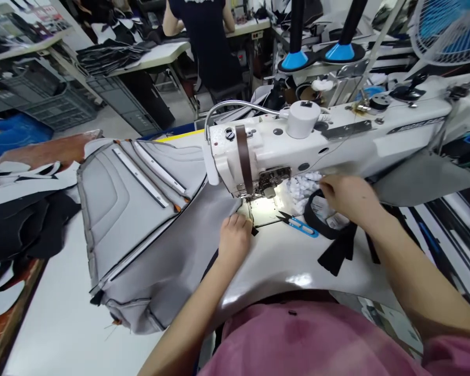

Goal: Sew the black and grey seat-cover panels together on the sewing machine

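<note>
Centrally, grey padded cover (141,219) lies across the white table (62,324), spreading from frame centre to lower left; quilted stitched panels, pale strips sewn along it, dark piping at edges, small orange bits at seams. Its right edge sits at the lit needle area of the white sewing machine (297,141). Left hand (234,237) presses down on that edge just beside the needle, fingers curled, knuckles up. Right hand (350,197) at centre right, fingers bent and pinching at black strap (329,230) that loops on the table and trails toward lower right; whether it holds one of the white labels (305,188) heaped under the machine arm, cannot tell. Blue thread snips (300,224) lie on the table between the two hands. Black fabric pieces (19,224) at left edge. Blue thread cones (321,55) at top centre, fan (450,28) upper right. Another person (203,31) sits at a bench, top centre, back turned. Machine head blocks view of the needle itself.
</note>
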The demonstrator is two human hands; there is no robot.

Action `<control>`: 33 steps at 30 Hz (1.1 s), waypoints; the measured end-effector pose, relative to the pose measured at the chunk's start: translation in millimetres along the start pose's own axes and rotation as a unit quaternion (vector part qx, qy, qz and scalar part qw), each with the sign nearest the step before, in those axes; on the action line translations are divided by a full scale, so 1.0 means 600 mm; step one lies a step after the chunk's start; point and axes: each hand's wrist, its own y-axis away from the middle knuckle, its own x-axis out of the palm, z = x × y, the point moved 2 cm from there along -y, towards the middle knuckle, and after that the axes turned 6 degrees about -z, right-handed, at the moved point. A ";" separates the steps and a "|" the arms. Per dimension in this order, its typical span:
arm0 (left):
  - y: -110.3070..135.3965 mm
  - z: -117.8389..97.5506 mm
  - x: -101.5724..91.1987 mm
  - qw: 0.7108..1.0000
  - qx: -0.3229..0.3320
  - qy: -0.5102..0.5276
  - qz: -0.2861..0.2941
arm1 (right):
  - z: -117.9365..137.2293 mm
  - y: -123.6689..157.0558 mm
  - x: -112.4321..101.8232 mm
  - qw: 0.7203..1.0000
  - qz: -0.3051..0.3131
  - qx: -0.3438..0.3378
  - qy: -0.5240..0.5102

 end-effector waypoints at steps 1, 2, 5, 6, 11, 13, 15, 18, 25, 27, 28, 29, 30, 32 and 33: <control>0.000 0.001 0.000 1.000 0.001 0.001 -0.003 | 0.003 -0.014 0.010 1.000 0.015 0.004 0.023; -0.001 0.002 0.000 1.000 0.002 0.000 -0.007 | 0.008 -0.028 0.021 0.998 0.033 0.007 0.043; 0.000 0.003 0.001 1.000 0.005 0.000 -0.022 | 0.024 -0.058 0.049 0.996 0.069 0.015 0.058; 0.000 0.003 0.002 1.000 0.007 0.001 -0.024 | 0.029 -0.063 0.056 0.996 0.070 0.020 0.050; 0.002 0.003 0.001 1.000 0.007 -0.002 -0.029 | 0.027 -0.054 0.064 0.998 0.034 0.049 0.018; 0.001 0.003 -0.001 1.000 0.004 0.000 -0.027 | 0.023 -0.038 0.062 0.998 -0.007 0.059 -0.010; 0.001 0.003 -0.003 1.000 0.005 0.003 -0.024 | 0.023 -0.021 0.059 0.995 -0.060 0.060 -0.048; 0.000 0.003 -0.003 1.000 0.009 0.003 -0.027 | 0.027 -0.009 0.060 0.991 -0.099 0.075 -0.058; 0.003 0.004 0.007 0.998 0.010 -0.001 -0.070 | 0.025 -0.055 0.081 0.994 0.010 0.109 -0.027; 0.004 0.004 0.008 0.997 0.012 0.000 -0.079 | 0.022 -0.052 0.074 0.993 -0.024 0.110 -0.035; 0.004 0.004 0.008 0.997 0.012 0.002 -0.081 | 0.023 -0.044 0.067 0.992 -0.056 0.109 -0.042; 0.004 0.004 0.007 0.997 0.012 0.005 -0.081 | 0.026 -0.033 0.059 0.989 -0.093 0.107 -0.052; 0.005 0.004 0.007 0.997 0.011 0.007 -0.080 | 0.032 -0.020 0.051 0.984 -0.124 0.105 -0.071; 0.005 0.003 0.005 0.997 0.008 0.011 -0.076 | 0.055 0.010 0.044 0.975 -0.142 0.092 -0.147; 0.005 0.002 0.004 0.997 0.006 0.012 -0.074 | 0.073 0.024 0.045 0.969 -0.124 0.074 -0.199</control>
